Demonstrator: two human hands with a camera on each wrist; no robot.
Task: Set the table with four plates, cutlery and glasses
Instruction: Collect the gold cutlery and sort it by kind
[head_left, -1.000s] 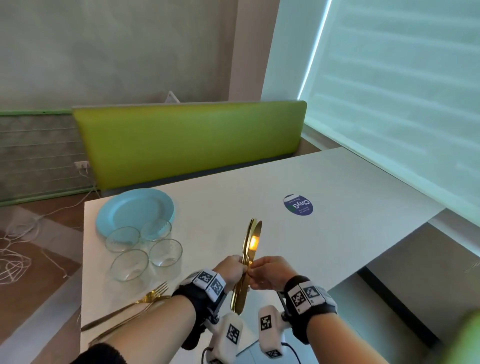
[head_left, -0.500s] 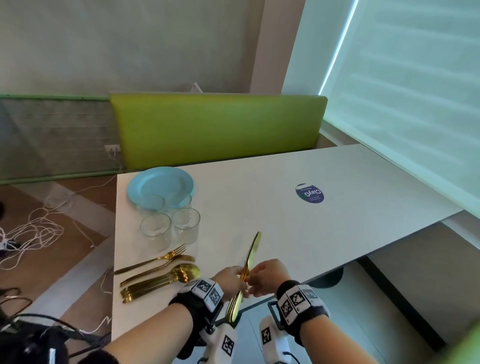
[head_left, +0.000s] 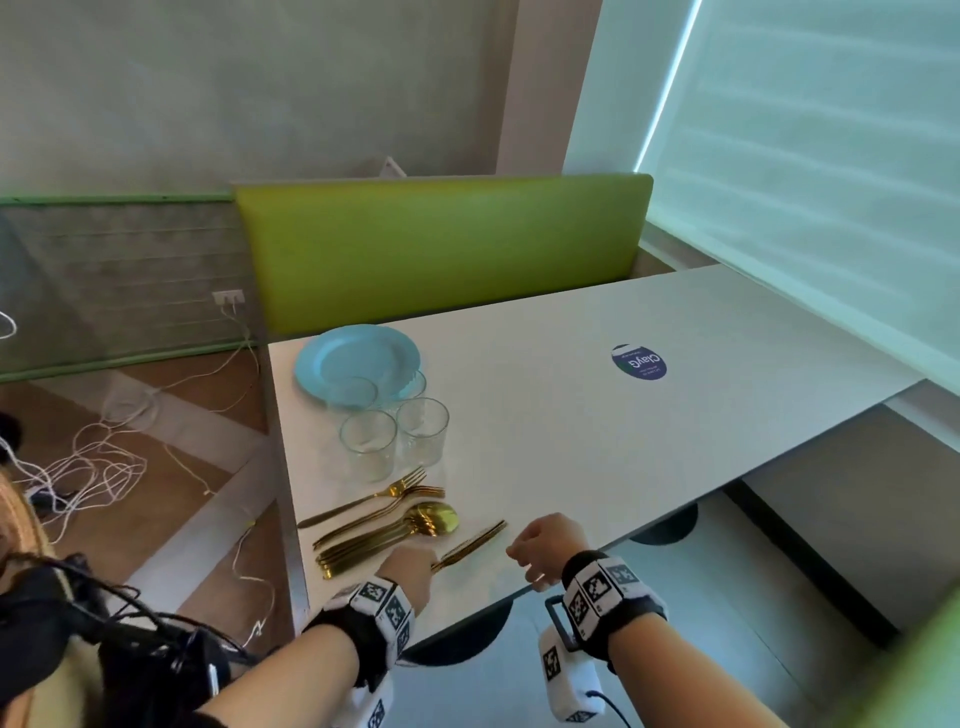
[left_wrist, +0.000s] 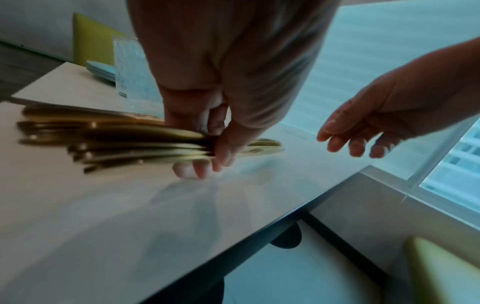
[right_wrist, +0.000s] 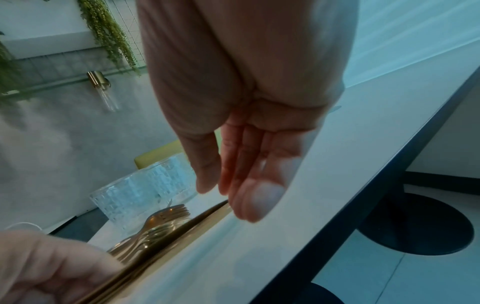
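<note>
Left hand (head_left: 410, 570) pinching gold knives (head_left: 470, 545) at handle end, blades flat on white table (head_left: 597, 447) near front edge. Right hand (head_left: 543, 548) just beside, fingers relaxed and loosely spread, holding nothing. Forks (head_left: 384, 499) and spoons (head_left: 410, 525) left of knives. Four glasses (head_left: 395, 431) behind, then blue plates (head_left: 358, 358) at far corner. Round sticker (head_left: 639, 362) mid-table reading "Clayd", upside down; small print illegible.

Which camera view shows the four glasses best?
The head view: all four glasses stand clearly beside the blue plate. The right wrist view shows some of them, blurred; the left wrist view shows only a blurred part of one.
</note>
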